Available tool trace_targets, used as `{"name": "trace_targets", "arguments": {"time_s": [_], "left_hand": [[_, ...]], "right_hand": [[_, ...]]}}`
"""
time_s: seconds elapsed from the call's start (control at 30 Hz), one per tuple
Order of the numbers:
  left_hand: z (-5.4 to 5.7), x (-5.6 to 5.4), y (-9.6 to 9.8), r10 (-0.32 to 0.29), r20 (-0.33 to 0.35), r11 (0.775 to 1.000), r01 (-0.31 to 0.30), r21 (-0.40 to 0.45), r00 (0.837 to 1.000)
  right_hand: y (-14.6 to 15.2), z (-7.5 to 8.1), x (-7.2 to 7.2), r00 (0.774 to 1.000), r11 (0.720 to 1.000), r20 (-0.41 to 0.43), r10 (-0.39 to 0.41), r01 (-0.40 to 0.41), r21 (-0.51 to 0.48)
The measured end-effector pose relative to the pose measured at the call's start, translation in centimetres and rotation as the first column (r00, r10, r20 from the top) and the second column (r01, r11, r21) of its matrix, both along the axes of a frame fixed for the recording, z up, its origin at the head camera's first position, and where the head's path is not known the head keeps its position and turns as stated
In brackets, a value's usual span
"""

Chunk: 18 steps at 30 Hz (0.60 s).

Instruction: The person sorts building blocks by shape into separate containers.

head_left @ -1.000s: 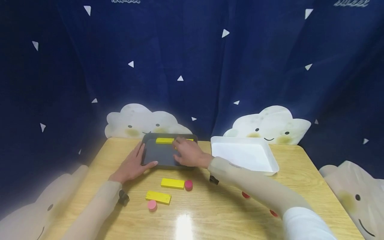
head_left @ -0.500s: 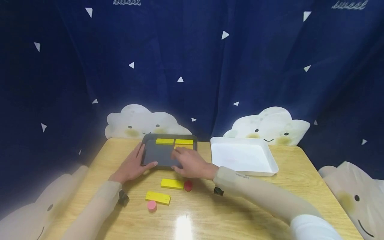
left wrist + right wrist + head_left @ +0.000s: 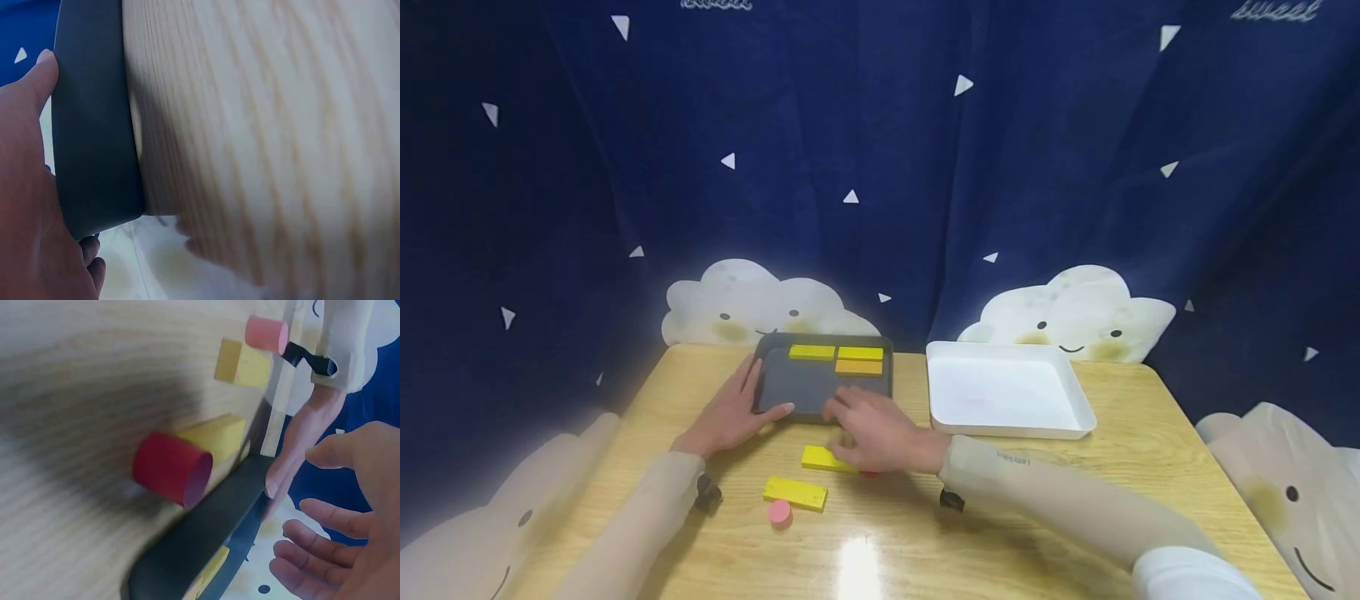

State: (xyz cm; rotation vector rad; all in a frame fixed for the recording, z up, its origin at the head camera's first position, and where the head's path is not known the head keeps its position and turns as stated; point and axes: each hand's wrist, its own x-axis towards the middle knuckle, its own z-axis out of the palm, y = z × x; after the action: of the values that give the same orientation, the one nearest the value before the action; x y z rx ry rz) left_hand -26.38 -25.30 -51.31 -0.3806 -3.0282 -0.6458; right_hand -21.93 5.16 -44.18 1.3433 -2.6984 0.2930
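My left hand (image 3: 730, 412) rests at the near left corner of a dark grey tray (image 3: 790, 392), fingers straight along its side and thumb along the front rim. My right hand (image 3: 883, 429), fingers spread and slightly bent with nothing between them, hovers just in front of the tray. Below it lie a yellow block (image 3: 820, 458) and a red cylinder (image 3: 158, 465), both partly covered in the head view. Inside the tray, two yellow blocks (image 3: 812, 352) line the back wall, and an orange block (image 3: 858, 367) lies before the right one.
Nearer me on the wooden table are another yellow block (image 3: 796, 493) and a pink cylinder (image 3: 780, 514) touching or close to it. A white tray (image 3: 973, 387) stands to the right. A dark blue curtain (image 3: 880, 167) hangs behind the table.
My right hand has drawn back from the tray's far right toward me, over the near yellow block and red cylinder, uncovering the orange block. My left hand has stayed put.
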Motion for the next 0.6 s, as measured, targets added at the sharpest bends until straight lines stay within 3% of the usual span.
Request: {"name": "trace_targets", "arguments": {"time_s": [0.2, 0.6], "left_hand": [[-0.2, -0.1, -0.1, 0.000, -0.007, 1.000, 0.000, -0.009, 1.000], [-0.1, 0.0, 0.0, 0.008, 0.000, 1.000, -0.008, -0.010, 1.000]], "right_hand": [[-0.1, -0.9, 1.0, 0.998, 1.000, 0.058, -0.014, 0.013, 0.016], [-0.7, -3.0, 1.5, 0.999, 0.997, 0.040, 0.009, -0.012, 0.080]]}}
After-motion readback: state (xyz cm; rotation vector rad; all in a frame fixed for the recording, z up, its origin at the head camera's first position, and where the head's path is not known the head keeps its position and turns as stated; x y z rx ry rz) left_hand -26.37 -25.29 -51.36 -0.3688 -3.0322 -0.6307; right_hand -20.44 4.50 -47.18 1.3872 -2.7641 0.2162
